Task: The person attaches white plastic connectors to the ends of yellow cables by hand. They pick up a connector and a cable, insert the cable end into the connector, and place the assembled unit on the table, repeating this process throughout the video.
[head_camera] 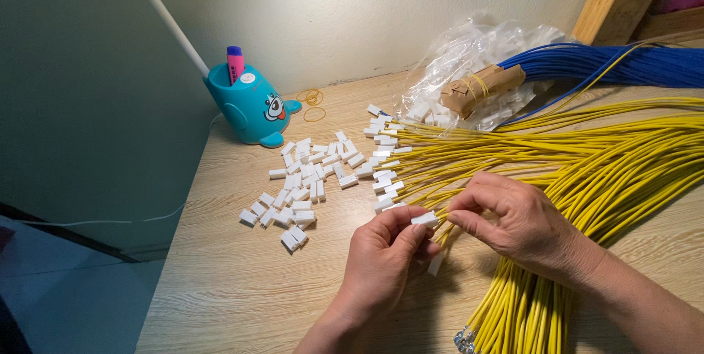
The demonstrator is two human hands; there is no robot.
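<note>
My left hand (385,259) pinches a small white plastic connector (425,218) between thumb and fingers. My right hand (513,222) holds the end of a yellow wire (446,235) right against that connector. Under both hands lies a big bundle of yellow wires (601,163), several of them with white connectors on their ends. A loose pile of white connectors (304,178) is spread on the wooden table (242,281) to the left of my hands.
A teal whale-shaped pen holder (251,105) with a pink marker stands at the back left, with rubber bands (312,103) beside it. Behind the wires sit a clear plastic bag (469,53), a paper-wrapped blue wire bundle (609,64) and a wooden holder (614,9).
</note>
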